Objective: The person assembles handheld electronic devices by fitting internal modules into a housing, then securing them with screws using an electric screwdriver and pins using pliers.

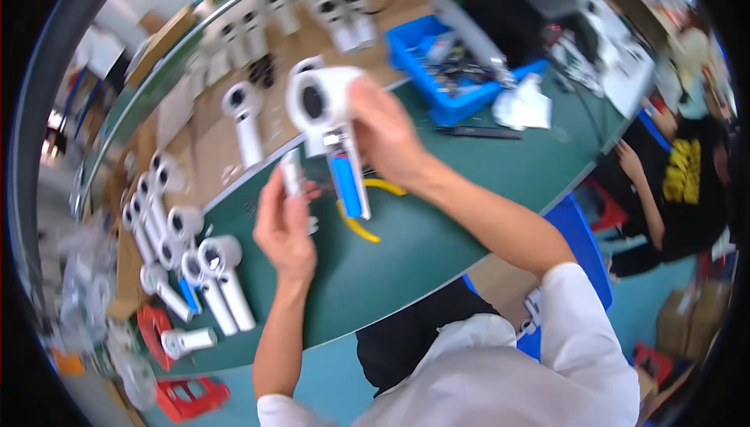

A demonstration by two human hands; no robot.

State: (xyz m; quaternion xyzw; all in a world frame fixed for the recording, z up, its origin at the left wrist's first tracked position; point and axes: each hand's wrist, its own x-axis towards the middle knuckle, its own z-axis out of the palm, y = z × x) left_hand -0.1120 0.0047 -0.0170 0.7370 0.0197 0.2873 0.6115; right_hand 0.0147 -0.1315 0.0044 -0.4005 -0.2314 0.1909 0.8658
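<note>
My right hand is closed round the head of a white hair-dryer-shaped device, held up above the green table. Its round head has a dark opening. The handle stands open and shows a blue cylindrical battery inside. To the left and a little lower, my left hand pinches a slim white handle cover, apart from the device. Beneath the device lie yellow-handled pliers, their jaws hidden. Motion blur softens the finer details.
Several similar white devices crowd the table's left side, with more along the back. A blue tray of small parts stands at the back right, near a black tool and crumpled white tissue. Another person sits at the right.
</note>
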